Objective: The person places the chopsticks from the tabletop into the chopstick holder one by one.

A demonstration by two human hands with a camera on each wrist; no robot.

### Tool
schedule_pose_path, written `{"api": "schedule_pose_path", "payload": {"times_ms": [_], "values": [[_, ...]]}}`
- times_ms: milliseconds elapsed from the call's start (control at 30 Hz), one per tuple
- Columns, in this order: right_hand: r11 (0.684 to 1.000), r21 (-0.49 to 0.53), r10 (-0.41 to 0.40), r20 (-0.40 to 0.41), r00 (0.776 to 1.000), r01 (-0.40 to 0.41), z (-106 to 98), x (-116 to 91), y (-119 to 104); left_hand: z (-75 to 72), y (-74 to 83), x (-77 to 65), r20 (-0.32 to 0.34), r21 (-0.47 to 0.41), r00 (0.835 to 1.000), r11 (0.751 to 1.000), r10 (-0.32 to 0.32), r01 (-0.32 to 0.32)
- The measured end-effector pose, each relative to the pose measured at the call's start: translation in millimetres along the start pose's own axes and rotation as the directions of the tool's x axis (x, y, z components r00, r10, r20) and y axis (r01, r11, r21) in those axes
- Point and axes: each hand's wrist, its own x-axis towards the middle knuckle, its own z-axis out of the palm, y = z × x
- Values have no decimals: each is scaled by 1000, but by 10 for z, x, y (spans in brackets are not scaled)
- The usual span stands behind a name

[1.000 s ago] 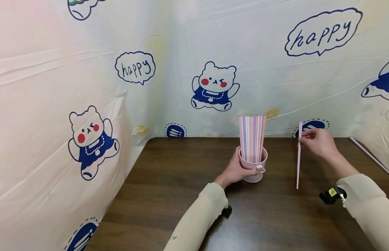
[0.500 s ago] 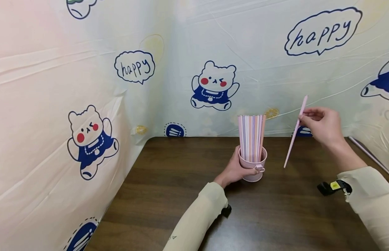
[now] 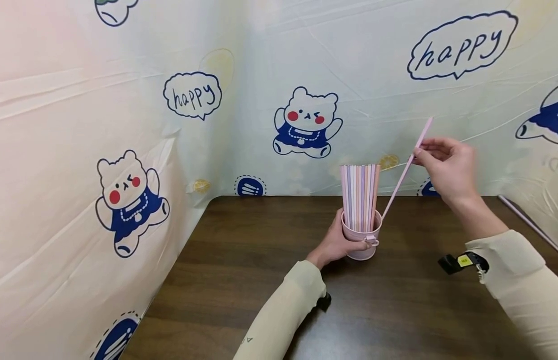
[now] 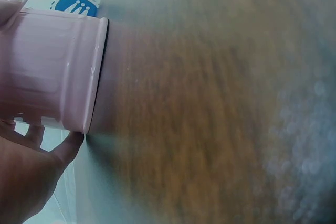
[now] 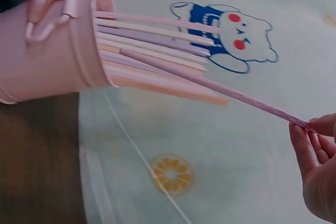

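A small pink metal bucket [image 3: 362, 251] stands on the table, with a bunch of pastel straws [image 3: 360, 197] upright in it. My left hand [image 3: 335, 245] grips it from the left, thumb across the front near a small handle. In the left wrist view, fingers curl around the bucket's wall [image 4: 42, 66]. To the right, my right hand [image 3: 454, 170] pinches one pinkish-lilac straw [image 3: 399, 185] near its upper end. That straw slants down, its lower tip at the bucket's right rim. In the right wrist view, the held straw [image 5: 226, 92] crosses in front of the bunch.
A brown wood-grain table [image 3: 243, 280] extends around the bucket. Printed cloth [image 3: 261, 60] hangs behind and on the left. Along the table's right side lies a thin pinkish strip [image 3: 531, 225]. Black wrist cameras are strapped at both sleeves.
My right hand has lifted the straw and carried it leftward, tilting it from nearly upright to slanted, its lower tip now at the bucket's rim. The left hand and bucket have stayed in place.
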Motion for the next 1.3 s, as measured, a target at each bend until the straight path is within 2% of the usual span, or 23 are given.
{"api": "schedule_pose_path", "payload": {"times_ms": [200, 367, 567, 867, 1300], "values": [[995, -82, -56, 48, 997, 60, 206, -97, 217, 0, 0, -6, 0, 0, 1000, 1000, 3, -3], [970, -199, -118, 128, 985, 142, 353, -206, 346, -11, 1, -4, -1, -1, 1000, 1000, -1, 1], [942, -293, -119, 158, 980, 161, 430, -298, 498, -3, -10, 7, 0, -4, 1000, 1000, 13, -13], [949, -261, -131, 190, 973, 179, 526, -349, 644, 12, -34, 11, -21, -18, 999, 999, 46, -47], [931, -312, -127, 208, 970, 189, 591, -436, 749, 15, -28, 10, -19, -15, 999, 999, 47, -47]]}}
